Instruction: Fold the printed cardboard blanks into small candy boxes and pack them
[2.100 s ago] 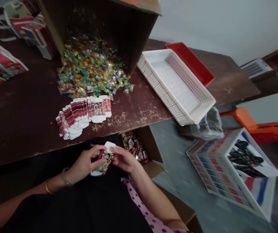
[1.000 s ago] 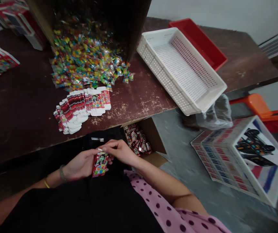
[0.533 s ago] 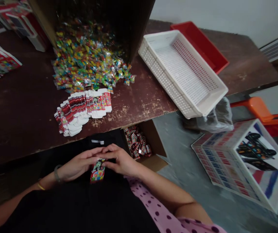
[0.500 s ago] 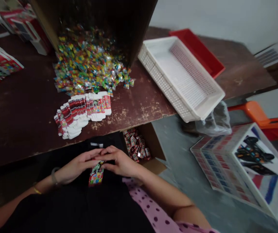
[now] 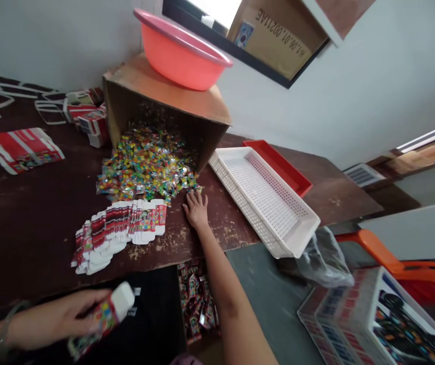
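My left hand (image 5: 69, 312), low on the left, is closed around a small printed candy box (image 5: 107, 314) whose white end flap stands up. My right hand (image 5: 196, 212) reaches onto the brown table with its fingers spread. Its fingertips are at the near right edge of a heap of small clear candy packets (image 5: 149, 165), and I see nothing held in it. The heap spills from a cardboard carton (image 5: 208, 107) lying on its side. Left of my right hand lies a fanned row of flattened candy boxes (image 5: 120, 225).
A white plastic basket (image 5: 236, 213) and a red tray (image 5: 289, 175) stand to the right. Below the table edge, a carton holds many small printed boxes (image 5: 196, 299). A pink basin (image 5: 183, 56) sits atop the carton. An orange chair (image 5: 381, 248) is at far right.
Both hands were together on one small box at my lap. My right hand has let go and moved out to the packets; my left has moved left with the box. The view has tilted up.
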A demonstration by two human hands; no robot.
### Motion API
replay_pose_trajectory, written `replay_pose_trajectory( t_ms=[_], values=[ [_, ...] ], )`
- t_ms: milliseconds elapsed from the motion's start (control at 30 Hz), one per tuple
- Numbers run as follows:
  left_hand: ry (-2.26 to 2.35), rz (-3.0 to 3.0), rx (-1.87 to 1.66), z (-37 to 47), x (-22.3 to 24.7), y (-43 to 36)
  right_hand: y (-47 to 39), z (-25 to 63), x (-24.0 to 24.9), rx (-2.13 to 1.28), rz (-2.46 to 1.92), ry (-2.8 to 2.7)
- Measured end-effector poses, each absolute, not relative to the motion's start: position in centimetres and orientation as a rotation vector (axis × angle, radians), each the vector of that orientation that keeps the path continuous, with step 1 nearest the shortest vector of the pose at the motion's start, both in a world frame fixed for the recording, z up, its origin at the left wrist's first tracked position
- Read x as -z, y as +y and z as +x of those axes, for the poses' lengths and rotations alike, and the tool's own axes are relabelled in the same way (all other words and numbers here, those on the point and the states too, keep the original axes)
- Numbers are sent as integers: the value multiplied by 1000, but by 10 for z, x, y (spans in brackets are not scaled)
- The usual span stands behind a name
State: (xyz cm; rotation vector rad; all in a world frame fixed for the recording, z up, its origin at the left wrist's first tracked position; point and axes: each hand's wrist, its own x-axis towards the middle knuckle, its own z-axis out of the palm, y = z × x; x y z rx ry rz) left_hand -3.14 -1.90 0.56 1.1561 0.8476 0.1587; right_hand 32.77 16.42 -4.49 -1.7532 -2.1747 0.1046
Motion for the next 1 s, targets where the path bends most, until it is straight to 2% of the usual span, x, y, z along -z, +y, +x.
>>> replay_pose_trajectory(
  t_ms=[100,167,333,500,633,1000],
  values=[
    [877,852,-340,-21,-6,-9,94,310,63,-62,-1672,-2246],
    [914,762,-498,-11,-7,-3,38,298,72,-156,-1568,-2287],
    [834,684,-559,13,-5,1,-52,273,65,-451,-1415,-2036],
    [879,768,-488,31,-3,-8,-44,250,8,-802,-1461,-1442],
    [891,901,-451,35,-2,-17,-15,235,-29,-1015,-1311,-1560],
    [968,940,-464,30,-10,-28,-17,209,-25,-1009,-1305,-1497]
  ],
)
